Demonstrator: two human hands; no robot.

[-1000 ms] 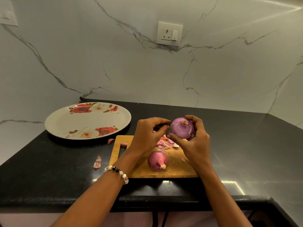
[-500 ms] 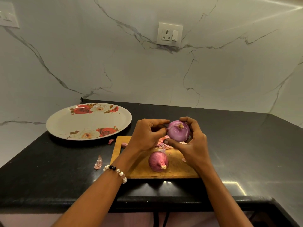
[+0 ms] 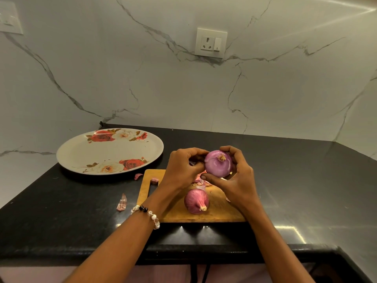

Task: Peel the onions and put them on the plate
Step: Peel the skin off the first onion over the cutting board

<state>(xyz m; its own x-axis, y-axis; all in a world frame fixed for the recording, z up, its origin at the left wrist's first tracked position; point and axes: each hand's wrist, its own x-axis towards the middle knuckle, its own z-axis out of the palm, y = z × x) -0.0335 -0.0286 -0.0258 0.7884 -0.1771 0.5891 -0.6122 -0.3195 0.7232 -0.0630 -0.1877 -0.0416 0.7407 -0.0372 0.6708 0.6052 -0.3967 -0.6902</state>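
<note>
Peeling was under way: the right hand (image 3: pixel 234 178) cupped an onion (image 3: pixel 218 164) above the board (image 3: pixel 222 211) while the left hand (image 3: pixel 183 168) pinched its skin (plate (image 3: pixel 81 158) far left, bare); next, probably strip and plate it.

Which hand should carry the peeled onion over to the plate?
Left, probably. The plate lies on the left side, nearer the left hand. The right hand cradles the onion, so its grip must hand over.
</note>
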